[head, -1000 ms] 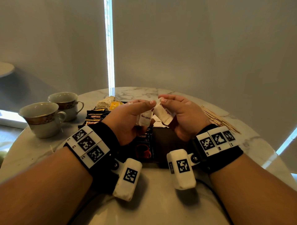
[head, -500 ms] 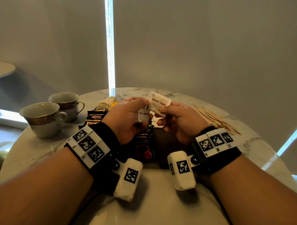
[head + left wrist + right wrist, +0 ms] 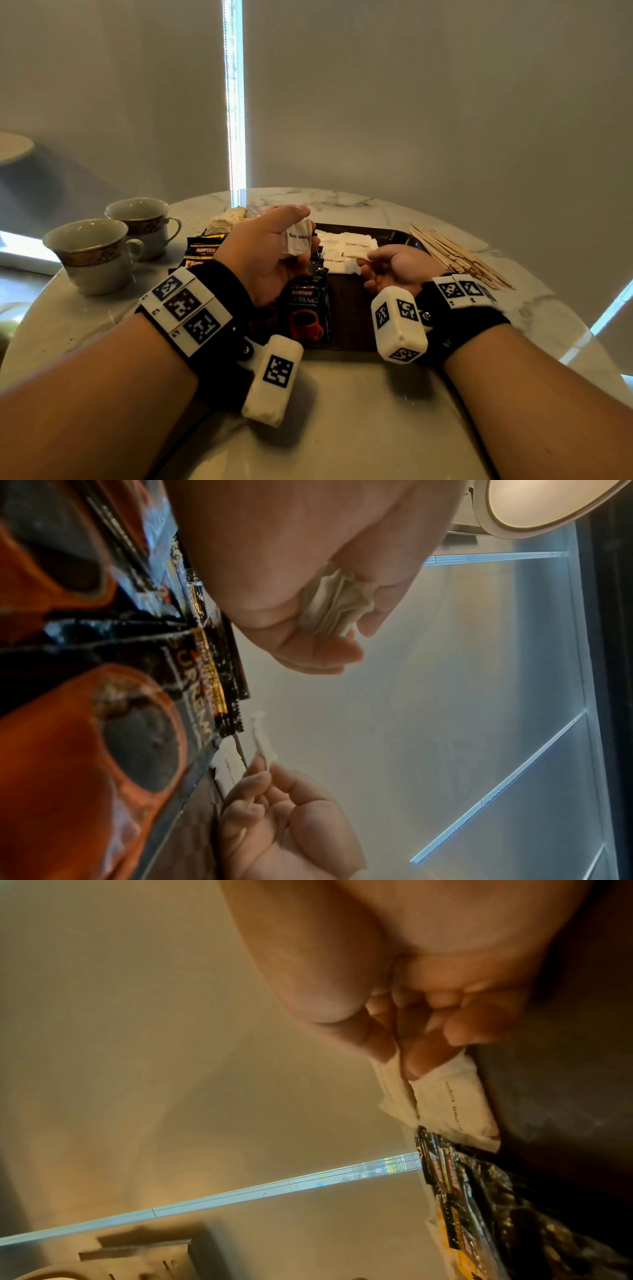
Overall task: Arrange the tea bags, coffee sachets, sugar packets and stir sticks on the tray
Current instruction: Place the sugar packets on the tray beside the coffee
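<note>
Left hand [image 3: 270, 253] grips spare sugar packets [image 3: 297, 240] above the tray [image 3: 349, 329]; right hand [image 3: 394, 270] pinches one packet [image 3: 356, 251] by its edge at the tray's far side, these being light, soft and crushable, so best held by their crimped ends.

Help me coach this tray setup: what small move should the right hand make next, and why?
Probably let go of the sugar packet and draw back. The right hand pinches that packet low over the tray, beside packets already lying there, while the left hand holds more sugar packets waiting to be taken.
</note>
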A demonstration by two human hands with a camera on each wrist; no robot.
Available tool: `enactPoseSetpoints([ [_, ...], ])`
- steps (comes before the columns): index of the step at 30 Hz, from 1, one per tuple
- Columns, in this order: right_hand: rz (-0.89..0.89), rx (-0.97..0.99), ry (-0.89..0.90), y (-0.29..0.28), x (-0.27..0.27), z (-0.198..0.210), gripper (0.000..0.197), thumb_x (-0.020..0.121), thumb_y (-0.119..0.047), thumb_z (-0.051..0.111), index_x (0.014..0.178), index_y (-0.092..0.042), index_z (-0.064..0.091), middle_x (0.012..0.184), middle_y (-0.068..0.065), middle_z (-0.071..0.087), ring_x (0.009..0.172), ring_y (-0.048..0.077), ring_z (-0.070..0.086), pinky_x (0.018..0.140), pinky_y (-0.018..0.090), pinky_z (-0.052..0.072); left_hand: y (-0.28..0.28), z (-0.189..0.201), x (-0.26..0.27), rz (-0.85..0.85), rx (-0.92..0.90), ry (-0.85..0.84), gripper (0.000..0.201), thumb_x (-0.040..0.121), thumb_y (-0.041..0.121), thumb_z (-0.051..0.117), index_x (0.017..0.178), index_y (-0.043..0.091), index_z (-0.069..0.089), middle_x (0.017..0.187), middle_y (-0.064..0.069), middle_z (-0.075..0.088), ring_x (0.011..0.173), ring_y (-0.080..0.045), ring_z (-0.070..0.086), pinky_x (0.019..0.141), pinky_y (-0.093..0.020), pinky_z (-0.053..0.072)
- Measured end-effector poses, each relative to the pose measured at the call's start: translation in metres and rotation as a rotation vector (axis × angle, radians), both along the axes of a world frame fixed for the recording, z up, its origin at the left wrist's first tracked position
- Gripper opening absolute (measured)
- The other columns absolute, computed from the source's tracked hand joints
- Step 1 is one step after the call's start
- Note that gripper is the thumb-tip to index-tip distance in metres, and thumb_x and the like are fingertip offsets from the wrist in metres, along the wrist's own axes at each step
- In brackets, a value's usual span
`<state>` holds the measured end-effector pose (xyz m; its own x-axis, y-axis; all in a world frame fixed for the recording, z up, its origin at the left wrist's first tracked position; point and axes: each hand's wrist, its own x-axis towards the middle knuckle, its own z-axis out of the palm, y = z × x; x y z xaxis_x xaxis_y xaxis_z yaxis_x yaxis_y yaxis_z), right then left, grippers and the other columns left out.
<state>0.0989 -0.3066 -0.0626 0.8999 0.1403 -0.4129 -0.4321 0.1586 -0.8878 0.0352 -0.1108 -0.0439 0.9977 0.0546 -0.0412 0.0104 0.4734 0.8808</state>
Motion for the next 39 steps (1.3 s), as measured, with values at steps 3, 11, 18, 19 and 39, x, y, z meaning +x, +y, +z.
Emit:
enactPoseSetpoints([
  [3, 0.029, -0.047, 0.002, 0.0012, -0.0015, 0.0010, 0.023, 0.102, -0.006, 0.042, 0.121, 0.003, 0.052, 0.079, 0.010, 0.064, 0.057, 0.012, 0.058, 0.043, 0.021, 0.049, 0.0000, 0.0002, -0.0004, -0.002, -0.002, 0.001, 0.024, 0.094, 0.020, 0.068, 0.115, 0.011, 0.062, 0.086, -0.006, 0.066, 0.064, -0.016, 0.066, 0.044, -0.021, 0.047],
  [11, 0.111, -0.093, -0.006, 0.0003, -0.0028, 0.0009, 0.019, 0.101, -0.005, 0.051, 0.116, 0.001, 0.061, 0.081, 0.009, 0.068, 0.052, 0.009, 0.064, 0.044, 0.018, 0.052, -0.0010, 0.0009, -0.0014, 0.002, -0.006, 0.008, 0.025, 0.094, 0.020, 0.068, 0.117, 0.011, 0.062, 0.088, -0.007, 0.066, 0.063, -0.015, 0.066, 0.044, -0.021, 0.047],
  [18, 0.176, -0.164, 0.001, 0.0039, 0.0017, 0.0003, 0.032, 0.104, -0.002, 0.040, 0.132, -0.002, 0.056, 0.083, 0.005, 0.065, 0.050, 0.005, 0.063, 0.042, 0.014, 0.047, -0.0005, 0.0009, -0.0014, -0.005, -0.008, 0.006, 0.025, 0.095, 0.021, 0.066, 0.118, 0.011, 0.061, 0.086, -0.006, 0.065, 0.061, -0.014, 0.066, 0.044, -0.020, 0.046],
  [19, 0.176, -0.173, 0.000, 0.0043, 0.0022, 0.0004, 0.033, 0.104, -0.002, 0.040, 0.133, -0.003, 0.056, 0.084, 0.005, 0.065, 0.051, 0.005, 0.063, 0.043, 0.014, 0.047, -0.0005, 0.0010, -0.0014, -0.004, -0.005, 0.008, 0.025, 0.095, 0.021, 0.066, 0.118, 0.012, 0.061, 0.086, -0.006, 0.065, 0.061, -0.014, 0.066, 0.044, -0.020, 0.046],
  [39, 0.068, -0.184, -0.026, 0.0071, -0.0028, -0.0018, 0.012, 0.100, -0.011, 0.054, 0.096, -0.001, 0.059, 0.080, 0.012, 0.061, 0.064, 0.017, 0.061, 0.044, 0.020, 0.053, -0.0008, 0.0019, -0.0024, -0.011, -0.019, 0.026, 0.022, 0.094, 0.020, 0.068, 0.113, 0.011, 0.063, 0.087, -0.008, 0.065, 0.066, -0.016, 0.065, 0.045, -0.020, 0.048],
])
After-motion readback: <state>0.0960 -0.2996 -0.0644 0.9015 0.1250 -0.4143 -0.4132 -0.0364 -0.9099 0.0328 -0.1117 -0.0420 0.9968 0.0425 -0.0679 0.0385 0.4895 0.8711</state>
